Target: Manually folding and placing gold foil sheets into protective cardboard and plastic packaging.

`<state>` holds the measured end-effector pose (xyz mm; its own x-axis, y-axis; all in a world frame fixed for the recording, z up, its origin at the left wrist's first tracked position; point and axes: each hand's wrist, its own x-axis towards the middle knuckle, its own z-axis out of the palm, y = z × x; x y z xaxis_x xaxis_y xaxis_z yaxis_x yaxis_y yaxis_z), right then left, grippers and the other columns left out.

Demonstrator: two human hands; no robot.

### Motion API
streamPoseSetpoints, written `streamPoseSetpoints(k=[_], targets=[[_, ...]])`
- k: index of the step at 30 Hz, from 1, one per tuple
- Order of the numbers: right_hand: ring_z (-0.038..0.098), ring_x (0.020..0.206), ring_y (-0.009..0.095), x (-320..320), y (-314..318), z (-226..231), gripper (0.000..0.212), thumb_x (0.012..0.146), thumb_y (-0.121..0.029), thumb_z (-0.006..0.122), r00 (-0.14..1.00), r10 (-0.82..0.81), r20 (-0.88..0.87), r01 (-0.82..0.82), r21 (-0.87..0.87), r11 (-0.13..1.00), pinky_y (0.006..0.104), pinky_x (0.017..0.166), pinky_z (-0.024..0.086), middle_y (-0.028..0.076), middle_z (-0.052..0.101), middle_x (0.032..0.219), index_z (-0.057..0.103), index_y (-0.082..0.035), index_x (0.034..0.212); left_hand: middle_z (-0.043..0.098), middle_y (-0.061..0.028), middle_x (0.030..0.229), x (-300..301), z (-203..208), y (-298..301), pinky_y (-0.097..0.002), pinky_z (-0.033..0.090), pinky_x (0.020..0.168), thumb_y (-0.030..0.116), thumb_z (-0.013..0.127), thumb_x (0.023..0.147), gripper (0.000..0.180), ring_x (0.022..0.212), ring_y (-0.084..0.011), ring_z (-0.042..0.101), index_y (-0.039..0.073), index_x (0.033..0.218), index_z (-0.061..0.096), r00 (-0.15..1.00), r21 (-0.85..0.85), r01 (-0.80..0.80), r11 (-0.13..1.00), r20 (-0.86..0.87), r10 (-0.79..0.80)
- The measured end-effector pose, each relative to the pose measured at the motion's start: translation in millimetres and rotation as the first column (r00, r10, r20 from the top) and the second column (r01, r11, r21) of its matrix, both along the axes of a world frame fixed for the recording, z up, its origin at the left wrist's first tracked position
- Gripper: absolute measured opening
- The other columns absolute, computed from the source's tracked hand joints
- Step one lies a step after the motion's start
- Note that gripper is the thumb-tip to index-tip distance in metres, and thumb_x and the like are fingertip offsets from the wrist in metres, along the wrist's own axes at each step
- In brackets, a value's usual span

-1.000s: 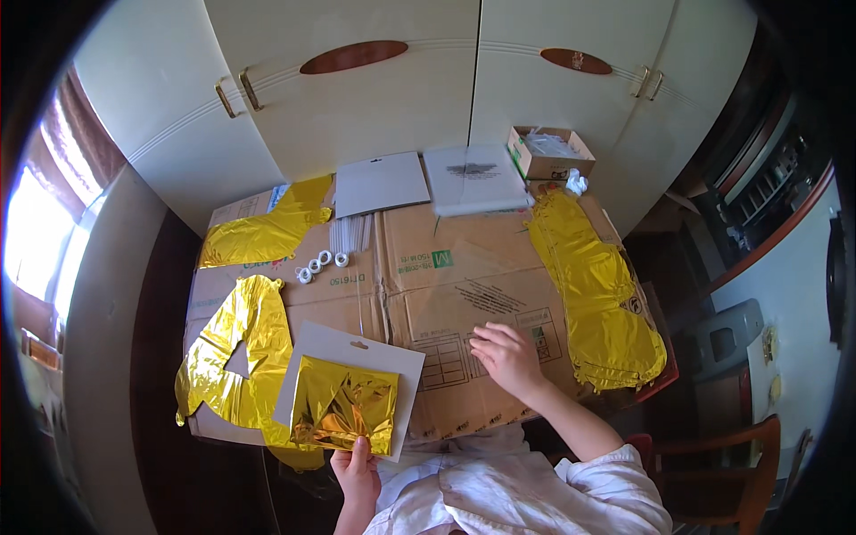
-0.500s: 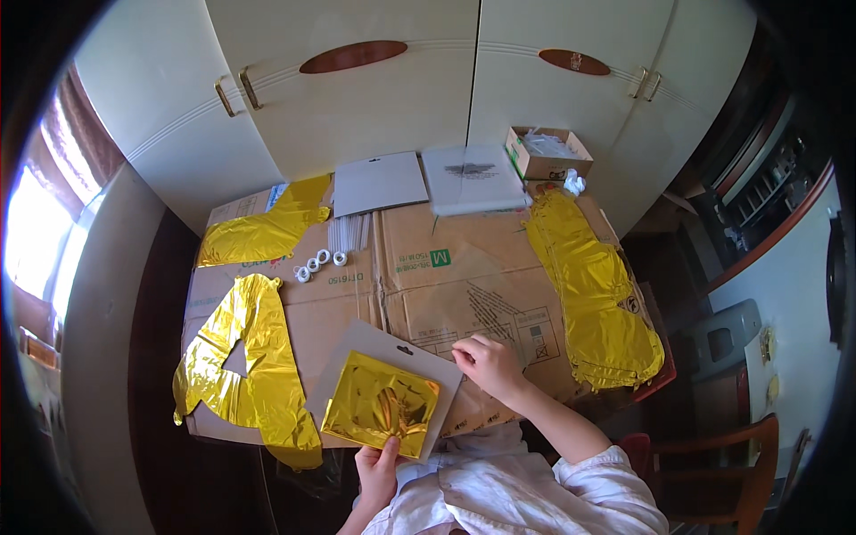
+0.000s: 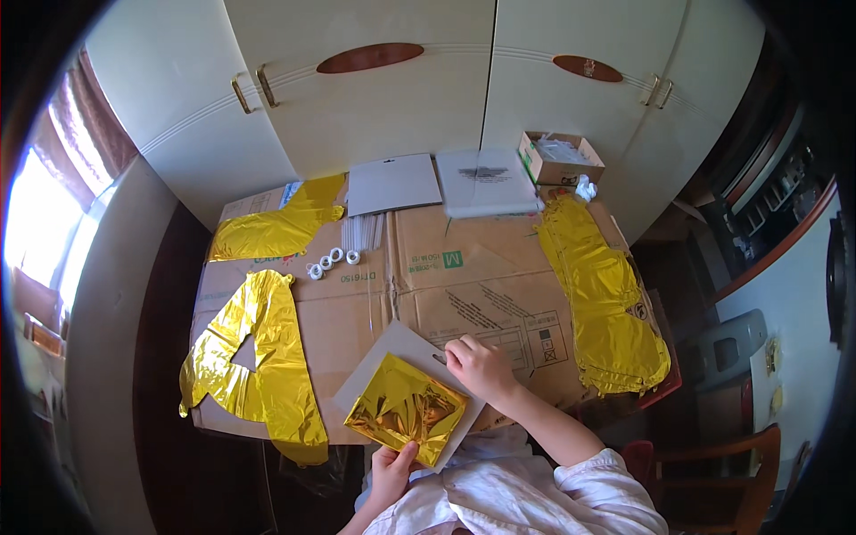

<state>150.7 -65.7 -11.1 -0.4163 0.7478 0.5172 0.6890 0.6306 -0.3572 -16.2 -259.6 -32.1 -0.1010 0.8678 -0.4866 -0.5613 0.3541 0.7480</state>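
Observation:
My left hand (image 3: 392, 472) pinches a folded gold foil balloon (image 3: 406, 406) with the thumb on top, holding it against a grey cardboard sheet (image 3: 379, 352) with a hang hole. The sheet lies tilted at the table's near edge. Over its upper right corner, beside the hang hole, is my right hand (image 3: 481, 367) with its fingers curled together; whatever they may hold is hidden. To the left lies a flat gold foil balloon shaped like a letter A (image 3: 272, 357). Another gold foil piece (image 3: 276, 227) is behind it, and a long stack of gold foil balloons (image 3: 602, 303) lies along the right side.
Flattened cardboard (image 3: 419, 290) covers the table. Toward the back are several white ribbon rolls (image 3: 353, 258), clear straws (image 3: 361, 232), a grey card stack (image 3: 392, 187), clear plastic bags (image 3: 486, 183), and an open box (image 3: 562, 165) with crumpled white material (image 3: 586, 187) beside it.
The card and the folded gold balloon have tilted a little further in my left hand. My right hand has come in over the card's upper right corner. The whole view has shifted slightly.

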Motion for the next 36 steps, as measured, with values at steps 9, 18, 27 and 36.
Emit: streamPoseSetpoints(k=[9, 18, 27, 36], targets=[[0.067, 0.071, 0.018, -0.4, -11.2, 5.6, 0.007, 0.081, -0.014, 0.063, 0.982, 0.08, 0.173, -0.089, 0.043, 0.995, 0.0322, 0.053, 0.055, 0.002, 0.059, 0.078, 0.057, -0.013, 0.079, 0.069, -0.0132, 0.104, -1.2, 2.4, 7.8, -0.0366, 0.06, 0.076, 0.01, 0.056, 0.099, 0.021, 0.088, -0.0213, 0.069, -0.005, 0.113, 0.06, 1.0, 0.022, 0.017, 1.0, -0.023, -0.016], [0.067, 0.075, 0.017, -0.5, -22.3, 13.1, 0.007, 0.082, -0.015, 0.061, 0.975, 0.083, 0.206, -0.104, 0.089, 0.991, 0.0296, 0.058, 0.056, 0.002, 0.059, 0.081, 0.056, -0.01, 0.082, 0.068, -0.0129, 0.103, 3.9, -18.8, 21.0, -0.0409, 0.062, 0.075, 0.008, 0.057, 0.097, 0.017, 0.088, -0.0234, 0.07, 0.0, 0.113, 0.059, 1.0, 0.055, -0.006, 0.998, -0.008, 0.006], [0.065, 0.069, 0.015, -3.2, -26.8, 22.7, 0.013, 0.078, -0.02, 0.069, 0.984, 0.047, 0.17, -0.068, 0.118, 0.991, 0.0308, 0.054, 0.053, -0.001, 0.056, 0.073, 0.057, -0.016, 0.078, 0.07, -0.0111, 0.1, 14.8, 0.5, 18.7, -0.0332, 0.06, 0.072, 0.01, 0.057, 0.098, 0.017, 0.084, -0.0187, 0.07, -0.002, 0.109, 0.063, 0.999, 0.014, 0.022, 1.0, -0.042, -0.021], [0.064, 0.069, 0.015, -20.3, -24.6, 25.5, 0.014, 0.079, -0.015, 0.069, 0.985, 0.058, 0.161, -0.071, 0.076, 0.995, 0.0308, 0.056, 0.053, 0.0, 0.056, 0.072, 0.055, -0.013, 0.078, 0.069, -0.0142, 0.104, 12.5, -6.3, 17.1, -0.0367, 0.06, 0.08, 0.011, 0.056, 0.099, 0.023, 0.09, -0.021, 0.069, -0.007, 0.112, 0.059, 0.998, 0.032, 0.05, 0.998, -0.029, -0.049]])
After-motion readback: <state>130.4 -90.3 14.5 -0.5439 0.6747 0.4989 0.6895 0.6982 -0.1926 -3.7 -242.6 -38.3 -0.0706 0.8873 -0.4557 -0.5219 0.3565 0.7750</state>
